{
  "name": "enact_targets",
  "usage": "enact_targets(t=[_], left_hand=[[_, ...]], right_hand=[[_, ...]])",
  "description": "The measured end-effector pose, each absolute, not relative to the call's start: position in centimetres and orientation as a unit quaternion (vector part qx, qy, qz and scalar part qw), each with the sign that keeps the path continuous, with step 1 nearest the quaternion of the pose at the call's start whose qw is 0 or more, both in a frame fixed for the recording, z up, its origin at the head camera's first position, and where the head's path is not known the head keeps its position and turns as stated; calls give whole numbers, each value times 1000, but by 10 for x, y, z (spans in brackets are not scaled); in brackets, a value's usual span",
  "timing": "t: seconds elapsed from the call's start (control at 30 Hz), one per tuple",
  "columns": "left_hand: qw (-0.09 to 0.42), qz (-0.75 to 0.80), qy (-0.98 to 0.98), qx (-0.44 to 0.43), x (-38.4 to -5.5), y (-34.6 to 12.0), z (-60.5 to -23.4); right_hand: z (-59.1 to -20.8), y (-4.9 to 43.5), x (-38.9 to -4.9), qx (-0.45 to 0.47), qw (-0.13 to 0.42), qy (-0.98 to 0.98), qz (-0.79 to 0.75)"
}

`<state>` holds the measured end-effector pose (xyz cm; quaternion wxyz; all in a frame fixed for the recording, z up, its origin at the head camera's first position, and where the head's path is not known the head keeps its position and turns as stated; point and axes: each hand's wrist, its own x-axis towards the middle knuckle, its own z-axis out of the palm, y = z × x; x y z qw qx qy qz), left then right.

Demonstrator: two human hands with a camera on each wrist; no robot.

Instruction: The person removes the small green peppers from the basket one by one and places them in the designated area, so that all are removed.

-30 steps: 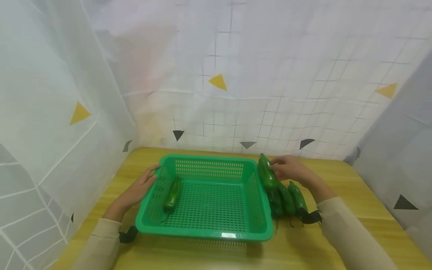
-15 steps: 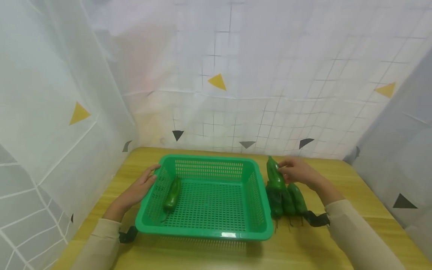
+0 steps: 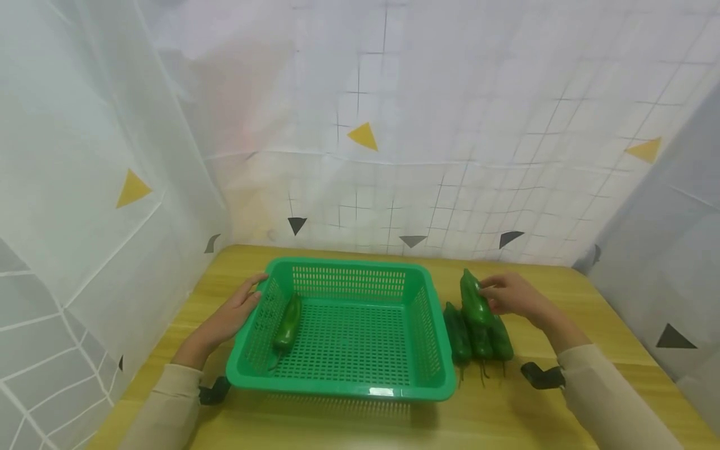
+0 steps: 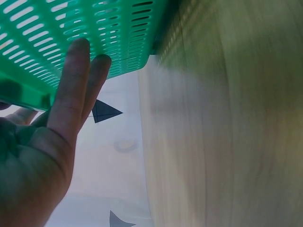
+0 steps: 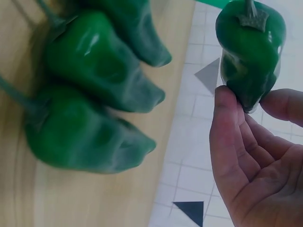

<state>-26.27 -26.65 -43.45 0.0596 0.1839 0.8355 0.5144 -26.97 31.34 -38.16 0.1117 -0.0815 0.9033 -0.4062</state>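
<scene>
My right hand point(image 3: 510, 296) pinches a green pepper point(image 3: 474, 301) between thumb and fingers, above a row of three more. In the right wrist view the grip is at its tapered end, with the stem end point(image 5: 253, 21) pointing away. The row's peppers, such as the left one point(image 3: 458, 340), lie side by side on the table, stems toward me. My left hand point(image 3: 229, 315) rests at the left side of a green plastic basket point(image 3: 342, 390). In the left wrist view, straight fingers point(image 4: 71, 90) touch its slotted outer wall. Inside the basket a single pepper point(image 3: 288, 326) lies at the left.
The basket stands on a wooden table point(image 3: 506, 412), just left of the pepper row. White patterned sheeting point(image 3: 360, 187) closes off the back and both sides. Black bands point(image 3: 214, 391) show at both wrists.
My right hand has carried its pepper rightward and slightly toward me, from beside the basket's right rim to over the row's middle and right peppers. The left hand and basket stay put.
</scene>
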Motion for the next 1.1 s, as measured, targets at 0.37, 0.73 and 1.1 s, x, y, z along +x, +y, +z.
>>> enact_targets(t=[0.37,0.73,1.1], left_hand=[[62,514,836,179,-264,-266,-437],[64,517,835,176,-264,-267,-437],[66,512,838,174,-263,-267,-435]], right_hand=[[-392,333,-263,-60,118,901,-414],[-401,349,-259,-34,116,902,-415],[-408,368,-257,-13,112,907,-406]])
